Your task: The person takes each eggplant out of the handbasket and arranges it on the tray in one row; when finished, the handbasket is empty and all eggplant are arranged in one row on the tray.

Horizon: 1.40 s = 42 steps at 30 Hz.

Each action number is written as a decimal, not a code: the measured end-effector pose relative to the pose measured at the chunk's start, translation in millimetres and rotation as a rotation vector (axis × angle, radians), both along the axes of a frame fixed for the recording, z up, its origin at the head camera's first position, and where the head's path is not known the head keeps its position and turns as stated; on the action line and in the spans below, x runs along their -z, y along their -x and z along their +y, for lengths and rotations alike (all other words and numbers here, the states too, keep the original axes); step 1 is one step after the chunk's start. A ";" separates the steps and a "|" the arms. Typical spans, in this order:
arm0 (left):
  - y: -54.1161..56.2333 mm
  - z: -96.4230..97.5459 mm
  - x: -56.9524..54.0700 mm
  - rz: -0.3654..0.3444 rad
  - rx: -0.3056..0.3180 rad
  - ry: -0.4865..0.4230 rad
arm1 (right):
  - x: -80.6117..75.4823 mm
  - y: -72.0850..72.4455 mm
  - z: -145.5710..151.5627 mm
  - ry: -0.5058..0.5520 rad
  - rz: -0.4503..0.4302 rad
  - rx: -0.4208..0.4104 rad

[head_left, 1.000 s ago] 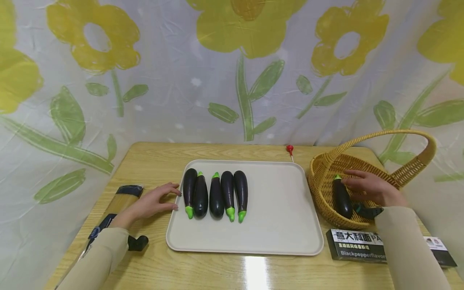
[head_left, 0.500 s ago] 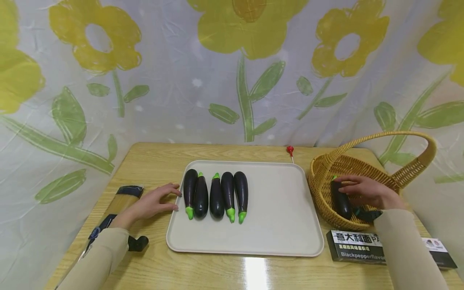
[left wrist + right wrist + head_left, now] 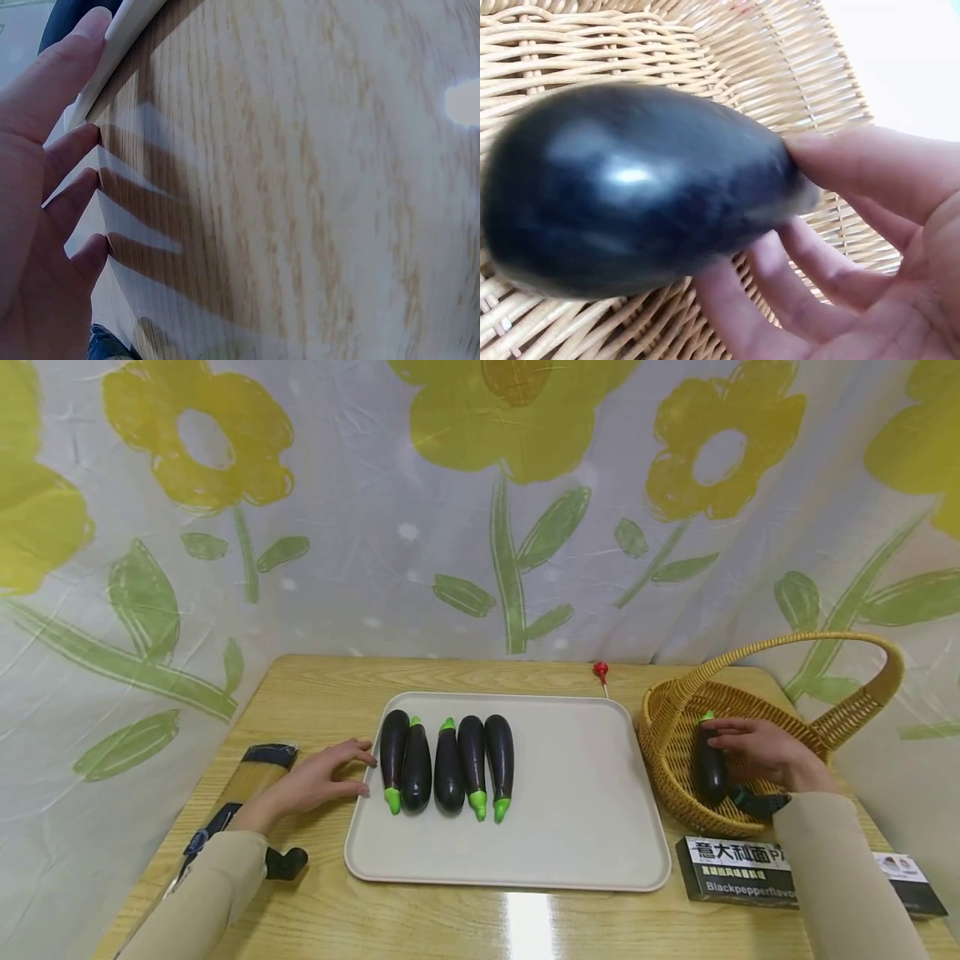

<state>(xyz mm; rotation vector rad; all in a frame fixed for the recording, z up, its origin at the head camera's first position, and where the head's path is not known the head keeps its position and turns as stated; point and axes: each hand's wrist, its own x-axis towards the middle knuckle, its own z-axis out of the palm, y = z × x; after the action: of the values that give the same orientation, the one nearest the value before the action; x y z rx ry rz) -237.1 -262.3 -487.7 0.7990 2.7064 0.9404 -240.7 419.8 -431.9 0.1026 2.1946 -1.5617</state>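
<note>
My right hand (image 3: 765, 752) reaches into the wicker basket (image 3: 675, 802) and grips a dark eggplant (image 3: 709, 768) with a green stem end. In the right wrist view, the thumb lies on one side of this eggplant (image 3: 630, 187) and the fingers on the other. Several similar eggplants (image 3: 448, 772) lie side by side on the left half of the white tray (image 3: 577, 860), their green ends pointing different ways. At the tray's left edge rests my left hand (image 3: 315, 783), fingers loosely spread. The left wrist view shows its fingertips on the wooden table beside the tray rim (image 3: 124, 52).
The basket's tall handle (image 3: 806, 633) arches over its opening. A black pasta box (image 3: 738, 868) lies in front of it, partly under my right sleeve. A red-topped stick (image 3: 600, 670) lies behind the tray. A pasta-like pack (image 3: 251, 777) lies beneath my left forearm.
My right hand has closed its fingers on the eggplant in the basket, which has shifted slightly left, then back right. The left hand and the tray's eggplants stay put.
</note>
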 end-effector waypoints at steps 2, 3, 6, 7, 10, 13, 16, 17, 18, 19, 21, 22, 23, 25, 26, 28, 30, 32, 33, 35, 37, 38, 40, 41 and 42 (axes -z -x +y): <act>0.1 0.0 0.2 0.000 -0.001 0.000 | -0.5 0.2 0.2 -0.019 0.023 0.019; 0.0 0.0 0.1 -0.002 -0.002 -0.001 | -0.6 0.3 0.3 -0.033 0.032 0.024; -0.6 0.1 -0.7 -0.006 -0.002 -0.003 | 0.9 1.0 0.8 -0.028 0.029 0.021; -0.8 0.3 -1.1 -0.007 -0.003 -0.003 | 1.8 1.2 1.1 -0.020 0.024 0.018; -1.1 0.5 -1.6 -0.009 -0.002 -0.003 | 5.0 1.5 1.7 0.044 -0.009 0.003; -1.1 0.5 -1.5 -0.012 -0.002 -0.007 | 6.7 0.7 1.4 0.090 -0.032 -0.014; -0.8 0.4 -0.9 -0.013 -0.002 -0.013 | 6.5 -0.7 0.3 0.088 -0.033 -0.035; -0.7 0.4 -0.6 -0.014 -0.002 -0.013 | 6.2 -1.2 -0.2 0.085 -0.030 -0.040; -0.7 0.4 -0.5 -0.014 -0.002 -0.014 | 5.9 -1.7 -0.7 0.078 -0.027 -0.046; -0.7 0.4 -0.5 -0.013 -0.002 -0.014 | 5.5 -1.9 -1.2 0.071 -0.025 -0.048; -0.7 0.5 -0.5 -0.013 -0.003 -0.014 | 4.2 -2.6 -2.0 0.054 -0.017 -0.050; -0.6 0.5 -0.5 -0.013 -0.004 -0.014 | 3.2 -2.8 -2.5 0.048 -0.015 -0.048; -0.5 0.6 -0.5 -0.014 -0.004 -0.014 | 1.9 -3.1 -3.0 0.040 -0.011 -0.048; -0.5 0.6 -0.7 -0.016 -0.006 -0.013 | -1.6 -3.9 -4.9 0.011 0.007 -0.044; -0.4 0.6 -0.7 -0.017 -0.007 -0.013 | -3.7 -4.4 -6.0 -0.011 0.017 -0.043; -0.5 0.6 -0.7 -0.019 -0.008 -0.012 | -8.6 -5.7 -8.2 -0.065 0.048 -0.044; -0.6 0.5 -0.6 -0.019 -0.009 -0.011 | -14.3 -8.2 -11.2 -0.125 0.082 -0.048; -0.6 0.4 -0.3 -0.017 -0.008 -0.010 | -19.7 -11.6 -13.6 -0.172 0.116 -0.053; -0.6 0.4 -0.2 -0.016 -0.008 -0.011 | -22.3 -13.7 -14.5 -0.190 0.135 -0.060; -0.5 0.6 0.0 -0.014 -0.008 -0.011 | -27.2 -18.7 -16.8 -0.207 0.167 -0.071; -0.4 0.9 -0.1 -0.012 -0.007 -0.011 | -32.5 -25.2 -19.5 -0.225 0.208 -0.084; -0.4 1.0 -0.1 -0.011 -0.008 -0.010 | -35.2 -28.6 -21.3 -0.233 0.225 -0.088; -0.6 1.0 -0.3 -0.007 -0.009 -0.006 | -41.5 -36.6 -26.3 -0.243 0.262 -0.099; -0.6 1.1 -0.4 -0.004 -0.009 -0.004 | -45.1 -41.3 -29.2 -0.255 0.283 -0.105; -0.6 1.1 -0.5 -0.003 -0.009 -0.003 | -48.4 -46.1 -32.5 -0.258 0.297 -0.107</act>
<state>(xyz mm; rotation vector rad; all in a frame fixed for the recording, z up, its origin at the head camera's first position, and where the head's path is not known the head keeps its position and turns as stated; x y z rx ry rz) -236.5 -261.1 -487.3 0.7866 2.7091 0.9467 -194.6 387.3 -383.5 -0.1773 2.5781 -1.2982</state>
